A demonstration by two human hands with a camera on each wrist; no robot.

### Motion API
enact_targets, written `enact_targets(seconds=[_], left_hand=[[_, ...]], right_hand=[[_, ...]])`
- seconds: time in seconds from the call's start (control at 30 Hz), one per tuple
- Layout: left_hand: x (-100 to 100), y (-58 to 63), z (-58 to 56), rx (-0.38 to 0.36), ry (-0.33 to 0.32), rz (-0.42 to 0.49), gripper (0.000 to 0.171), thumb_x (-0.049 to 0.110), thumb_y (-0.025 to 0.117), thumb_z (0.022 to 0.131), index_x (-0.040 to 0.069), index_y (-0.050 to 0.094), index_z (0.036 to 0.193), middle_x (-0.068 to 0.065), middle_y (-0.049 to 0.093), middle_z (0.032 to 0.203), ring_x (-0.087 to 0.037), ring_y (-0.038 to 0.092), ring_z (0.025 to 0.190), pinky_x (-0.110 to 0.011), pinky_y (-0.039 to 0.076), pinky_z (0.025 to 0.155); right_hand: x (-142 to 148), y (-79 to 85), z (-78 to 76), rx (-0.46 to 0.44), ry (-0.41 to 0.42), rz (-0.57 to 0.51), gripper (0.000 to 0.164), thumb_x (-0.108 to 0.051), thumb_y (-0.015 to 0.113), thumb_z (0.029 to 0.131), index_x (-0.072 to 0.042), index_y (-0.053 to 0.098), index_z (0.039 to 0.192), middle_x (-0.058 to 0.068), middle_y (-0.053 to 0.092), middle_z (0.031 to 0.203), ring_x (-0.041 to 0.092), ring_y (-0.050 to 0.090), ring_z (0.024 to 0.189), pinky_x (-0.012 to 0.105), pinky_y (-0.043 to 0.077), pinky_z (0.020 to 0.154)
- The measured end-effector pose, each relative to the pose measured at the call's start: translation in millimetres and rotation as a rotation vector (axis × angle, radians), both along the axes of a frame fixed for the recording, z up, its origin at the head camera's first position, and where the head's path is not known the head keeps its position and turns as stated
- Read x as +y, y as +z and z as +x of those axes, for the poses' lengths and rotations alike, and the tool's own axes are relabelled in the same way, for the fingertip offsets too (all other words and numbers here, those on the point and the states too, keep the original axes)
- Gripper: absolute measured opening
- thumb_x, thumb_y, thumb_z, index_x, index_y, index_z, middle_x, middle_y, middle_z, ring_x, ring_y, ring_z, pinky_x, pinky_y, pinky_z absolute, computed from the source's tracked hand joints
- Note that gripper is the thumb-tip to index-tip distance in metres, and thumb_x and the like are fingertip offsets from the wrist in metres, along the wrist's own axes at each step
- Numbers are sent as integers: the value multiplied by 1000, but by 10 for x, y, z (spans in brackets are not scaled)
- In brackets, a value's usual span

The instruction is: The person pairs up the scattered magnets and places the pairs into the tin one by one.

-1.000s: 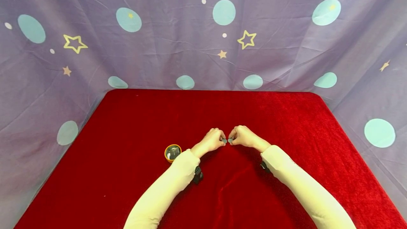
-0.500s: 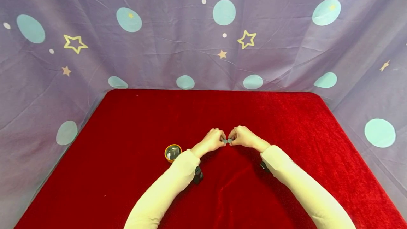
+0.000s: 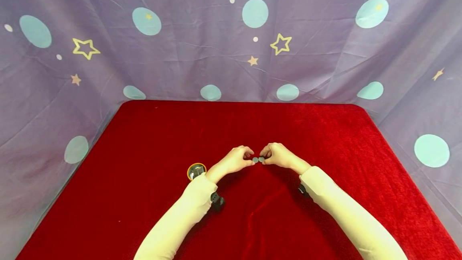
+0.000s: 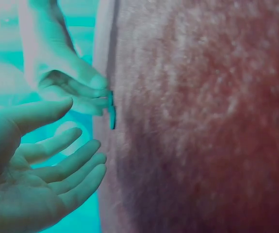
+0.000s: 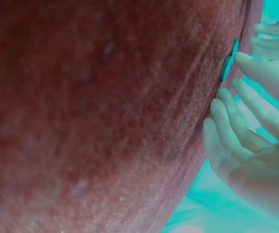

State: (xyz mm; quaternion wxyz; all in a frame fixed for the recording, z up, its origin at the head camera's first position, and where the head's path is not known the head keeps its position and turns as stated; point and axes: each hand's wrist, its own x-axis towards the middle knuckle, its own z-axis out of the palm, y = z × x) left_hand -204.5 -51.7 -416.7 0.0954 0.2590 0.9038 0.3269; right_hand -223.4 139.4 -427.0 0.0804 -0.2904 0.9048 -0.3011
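Note:
Two small grey discs lie side by side on red cloth, a left disc [image 3: 255, 159] and a right disc [image 3: 261, 159], edges touching or nearly so. My left hand [image 3: 236, 159] is just left of them, its thumb tip close to the left disc and its other fingers raised apart. In the left wrist view this left hand [image 4: 47, 170] shows spread, gently bent fingers holding nothing. My right hand [image 3: 279, 155] has its thumb and fingertips around the right disc's edge. The right wrist view shows the right hand [image 5: 255, 131] with extended fingers and a gap between thumb and forefinger.
An orange-rimmed bowl [image 3: 196, 171] with something shiny and clear inside stands left of my left wrist, partly behind the sleeve. Red cloth [image 3: 162, 131] covers the table. A purple curtain [image 3: 195, 43] with stars and circles hangs behind and at both sides.
My left hand has released the left disc, spread its fingers and drawn back leftward. My right hand has loosened and shifted slightly right. Both discs stay, closer together than a second ago.

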Motion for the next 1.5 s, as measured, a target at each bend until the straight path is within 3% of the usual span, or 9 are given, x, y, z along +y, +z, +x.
enact_targets(seconds=[0.5,0.8,0.93,1.0,1.17,1.33,1.5], left_hand=[[-480,211,340,99,-17,59,33,19,64,80,0,58,106,-12,57,101,-27,54,95,-37,43,81],[-806,276,515,162,14,56,35,25,65,80,6,58,109,-7,55,108,-26,50,105,-43,40,87],[-943,280,567,184,16,80,35,23,65,80,6,58,110,-6,54,108,-22,54,79,-33,44,72],[-1011,275,592,202,19,92,35,23,65,80,7,57,110,-6,54,109,-21,53,78,-32,44,70],[-1167,238,646,210,49,117,36,20,67,78,8,57,111,-5,53,111,-26,50,104,-43,42,83],[-1293,179,693,189,91,146,38,15,68,77,6,56,112,-10,50,113,-31,52,101,-45,46,77],[-1391,93,715,221,125,145,41,12,69,75,2,56,112,-13,49,116,-32,50,105,-47,43,81]], right_hand=[[-83,-18,30,61,22,-36,20,-6,72,68,0,68,87,5,64,80,16,58,72,24,48,66],[-115,-67,15,23,-6,-81,24,-6,73,67,2,67,89,6,66,79,17,60,74,26,48,67],[-126,-79,12,12,-6,-69,24,-6,73,68,2,67,90,6,66,82,18,60,75,26,48,68],[-133,-80,15,7,-9,-74,25,-6,73,67,3,67,90,7,65,82,19,60,75,26,48,68],[-149,-92,20,-2,-20,-105,28,-5,74,66,5,67,90,9,63,82,19,59,74,25,48,66],[-154,-108,21,-3,-25,-117,27,-5,75,66,4,67,90,8,60,81,17,58,73,22,47,65],[-152,-114,18,6,-16,-108,24,-4,74,67,3,69,90,7,60,82,16,57,73,22,47,65]])
